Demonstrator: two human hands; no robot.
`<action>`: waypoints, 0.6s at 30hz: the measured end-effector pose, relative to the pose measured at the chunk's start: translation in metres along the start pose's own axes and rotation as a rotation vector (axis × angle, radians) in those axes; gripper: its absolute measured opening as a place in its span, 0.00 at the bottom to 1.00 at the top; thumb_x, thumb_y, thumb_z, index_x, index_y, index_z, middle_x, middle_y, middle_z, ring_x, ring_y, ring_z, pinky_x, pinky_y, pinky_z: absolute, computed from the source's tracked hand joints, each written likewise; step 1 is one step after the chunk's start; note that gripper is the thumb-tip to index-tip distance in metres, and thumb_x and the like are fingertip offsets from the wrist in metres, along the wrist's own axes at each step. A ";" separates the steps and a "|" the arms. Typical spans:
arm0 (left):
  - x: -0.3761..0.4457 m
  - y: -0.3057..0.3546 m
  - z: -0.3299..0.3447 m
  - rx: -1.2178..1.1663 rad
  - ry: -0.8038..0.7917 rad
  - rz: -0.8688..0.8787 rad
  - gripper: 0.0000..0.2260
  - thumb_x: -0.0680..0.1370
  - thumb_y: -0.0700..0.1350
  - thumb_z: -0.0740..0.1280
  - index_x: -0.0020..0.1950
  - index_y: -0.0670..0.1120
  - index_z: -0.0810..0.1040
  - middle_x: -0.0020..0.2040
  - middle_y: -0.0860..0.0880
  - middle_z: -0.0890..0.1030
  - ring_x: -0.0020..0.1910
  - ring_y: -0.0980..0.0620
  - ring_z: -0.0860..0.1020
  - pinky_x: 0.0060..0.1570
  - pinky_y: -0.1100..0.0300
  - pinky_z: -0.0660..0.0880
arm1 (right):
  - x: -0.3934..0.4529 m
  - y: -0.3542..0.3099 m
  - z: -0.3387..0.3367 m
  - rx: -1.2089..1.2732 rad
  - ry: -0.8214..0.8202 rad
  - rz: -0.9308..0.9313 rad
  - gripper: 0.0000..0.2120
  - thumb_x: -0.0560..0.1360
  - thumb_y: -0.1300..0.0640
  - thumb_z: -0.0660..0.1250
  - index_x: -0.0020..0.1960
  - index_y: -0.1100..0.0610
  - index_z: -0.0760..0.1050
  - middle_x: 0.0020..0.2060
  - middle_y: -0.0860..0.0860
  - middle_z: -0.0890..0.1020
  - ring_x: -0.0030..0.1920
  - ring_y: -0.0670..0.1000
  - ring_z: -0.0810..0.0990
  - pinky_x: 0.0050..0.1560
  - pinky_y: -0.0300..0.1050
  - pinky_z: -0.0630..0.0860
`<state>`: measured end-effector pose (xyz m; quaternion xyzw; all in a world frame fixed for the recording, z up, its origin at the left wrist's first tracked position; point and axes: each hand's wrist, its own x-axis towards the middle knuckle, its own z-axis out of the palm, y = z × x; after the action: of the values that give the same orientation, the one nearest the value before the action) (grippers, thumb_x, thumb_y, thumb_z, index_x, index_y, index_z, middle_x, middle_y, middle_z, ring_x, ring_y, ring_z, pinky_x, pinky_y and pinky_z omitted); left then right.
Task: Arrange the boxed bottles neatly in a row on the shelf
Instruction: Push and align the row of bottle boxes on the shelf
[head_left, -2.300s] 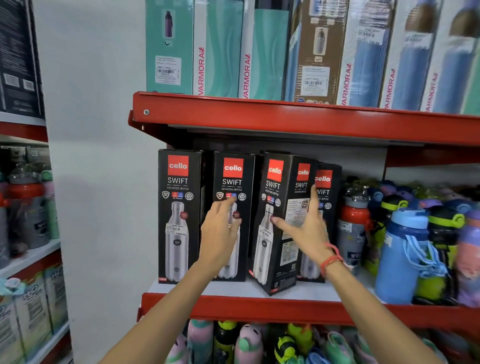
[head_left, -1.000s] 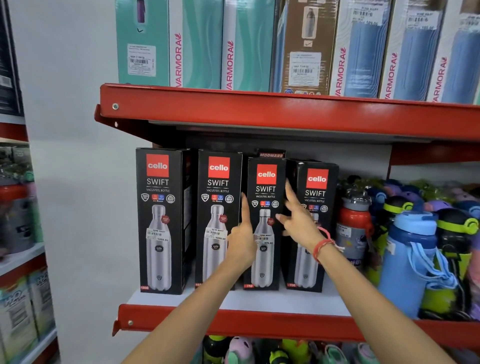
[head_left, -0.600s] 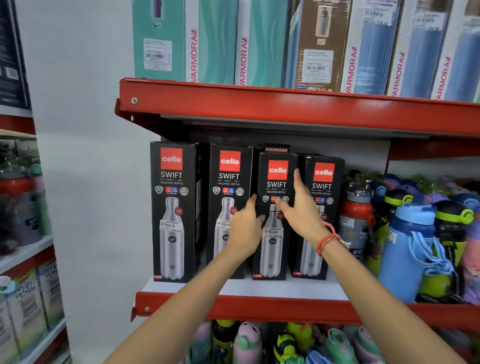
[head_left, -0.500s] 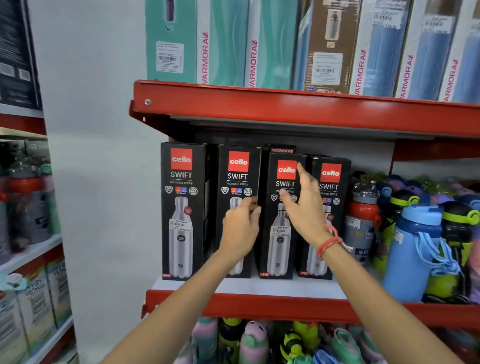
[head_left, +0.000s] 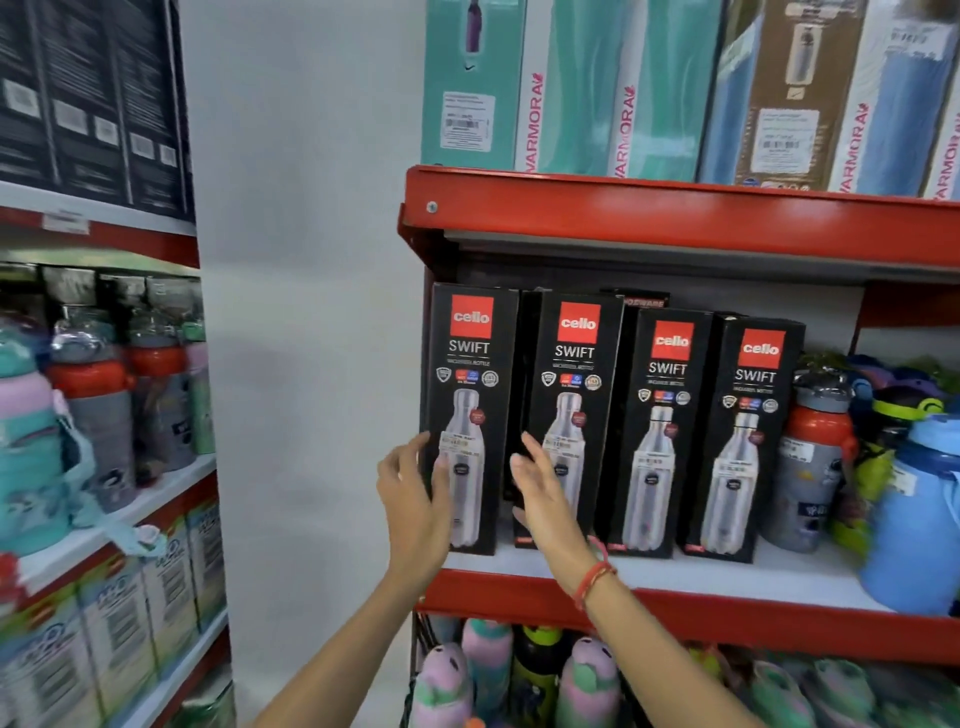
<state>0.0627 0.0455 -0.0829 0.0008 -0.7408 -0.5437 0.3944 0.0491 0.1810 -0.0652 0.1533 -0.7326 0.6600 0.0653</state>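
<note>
4 boxed bottles (head_left: 613, 426) upright on shelf (head_left: 675, 605); loose bottles (head_left: 815, 467) crowd right.

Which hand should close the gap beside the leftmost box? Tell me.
Probably the left hand: it lies against the leftmost box's outer edge and can push it toward the second box.

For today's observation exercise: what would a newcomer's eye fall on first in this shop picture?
First, four black boxed bottles standing upright in a row on the red-edged shelf. Next, the left hand and right hand, both open, flanking the leftmost box. To the right stand loose colourful bottles.
</note>
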 end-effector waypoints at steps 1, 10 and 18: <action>0.002 -0.002 -0.003 -0.015 -0.062 -0.059 0.20 0.81 0.53 0.57 0.73 0.52 0.62 0.71 0.44 0.63 0.70 0.51 0.61 0.71 0.51 0.62 | 0.002 0.004 0.006 0.011 -0.012 0.018 0.27 0.80 0.44 0.56 0.77 0.43 0.54 0.76 0.48 0.61 0.75 0.49 0.61 0.75 0.57 0.58; 0.010 -0.012 -0.026 -0.208 -0.602 -0.197 0.31 0.71 0.71 0.36 0.74 0.66 0.37 0.80 0.55 0.48 0.78 0.50 0.52 0.76 0.44 0.53 | -0.005 0.019 0.030 0.105 -0.098 0.024 0.29 0.71 0.30 0.53 0.69 0.25 0.47 0.78 0.38 0.49 0.78 0.48 0.48 0.77 0.59 0.47; -0.003 -0.004 -0.061 -0.280 -0.706 -0.262 0.29 0.68 0.70 0.36 0.70 0.72 0.43 0.79 0.54 0.53 0.77 0.47 0.55 0.74 0.48 0.55 | -0.033 0.010 0.017 0.092 -0.159 0.064 0.19 0.68 0.26 0.51 0.58 0.17 0.51 0.79 0.47 0.48 0.78 0.53 0.49 0.76 0.59 0.52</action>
<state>0.0991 -0.0042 -0.0821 -0.1454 -0.7431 -0.6521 0.0395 0.0788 0.1696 -0.0865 0.1847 -0.7088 0.6805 -0.0214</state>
